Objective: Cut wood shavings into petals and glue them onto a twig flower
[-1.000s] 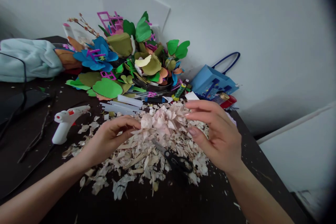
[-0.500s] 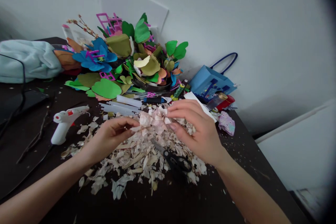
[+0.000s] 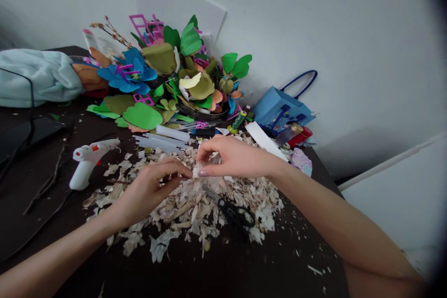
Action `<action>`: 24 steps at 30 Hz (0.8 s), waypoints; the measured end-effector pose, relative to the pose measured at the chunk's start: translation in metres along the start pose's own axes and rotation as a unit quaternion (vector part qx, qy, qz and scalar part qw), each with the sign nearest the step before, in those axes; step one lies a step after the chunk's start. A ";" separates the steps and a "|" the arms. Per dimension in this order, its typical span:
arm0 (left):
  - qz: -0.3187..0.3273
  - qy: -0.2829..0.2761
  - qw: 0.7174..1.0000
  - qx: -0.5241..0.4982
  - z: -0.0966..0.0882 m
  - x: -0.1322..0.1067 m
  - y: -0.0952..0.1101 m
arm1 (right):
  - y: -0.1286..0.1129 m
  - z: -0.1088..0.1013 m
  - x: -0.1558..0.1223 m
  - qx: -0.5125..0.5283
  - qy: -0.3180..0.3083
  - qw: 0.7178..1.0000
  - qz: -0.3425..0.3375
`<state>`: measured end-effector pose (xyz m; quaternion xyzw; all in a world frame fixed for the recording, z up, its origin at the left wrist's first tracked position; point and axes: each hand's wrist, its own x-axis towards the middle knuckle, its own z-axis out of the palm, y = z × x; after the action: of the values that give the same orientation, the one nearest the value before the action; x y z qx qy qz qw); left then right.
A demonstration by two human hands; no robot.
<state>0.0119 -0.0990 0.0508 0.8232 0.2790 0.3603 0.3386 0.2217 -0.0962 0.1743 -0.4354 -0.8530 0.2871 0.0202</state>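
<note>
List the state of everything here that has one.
Left hand, fingers curled next to the pale shaving
Right hand, pinching a pale shaving
Scissors, closed, lying on the shavings
Glue gun, lying on its side on the table
Glue sticks, loose, lying side by side
Blue bag, tilted, handles up

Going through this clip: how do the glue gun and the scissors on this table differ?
The glue gun is white with red parts; the scissors have black handles and a metal blade. The glue gun sits on the dark tabletop left of the pale shavings; the scissors lie on those shavings. Both lie unheld.
</note>
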 end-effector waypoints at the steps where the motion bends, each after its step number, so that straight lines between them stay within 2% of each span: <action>1: 0.000 -0.004 1.000 0.000 0.000 0.000 0.000 | -0.002 -0.001 0.001 0.004 -0.012 1.000 0.006; 5: 0.001 -0.017 1.000 -0.005 0.000 0.000 0.001 | -0.004 -0.004 0.005 0.008 -0.045 0.999 0.023; 9: 0.002 -0.022 1.000 -0.011 0.000 0.000 0.002 | 0.001 -0.002 0.010 0.011 -0.071 0.997 -0.002; 20: 0.012 -0.022 1.000 -0.006 0.001 0.001 0.000 | 0.008 0.009 0.017 0.048 -0.091 0.994 -0.035; 24: 0.012 -0.021 1.000 -0.004 0.002 0.001 0.000 | 0.007 0.009 0.017 0.053 -0.098 0.994 -0.020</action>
<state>0.0143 -0.0991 0.0501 0.8323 0.2607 0.3480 0.3438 0.2132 -0.0844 0.1595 -0.3861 -0.8432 0.3724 -0.0350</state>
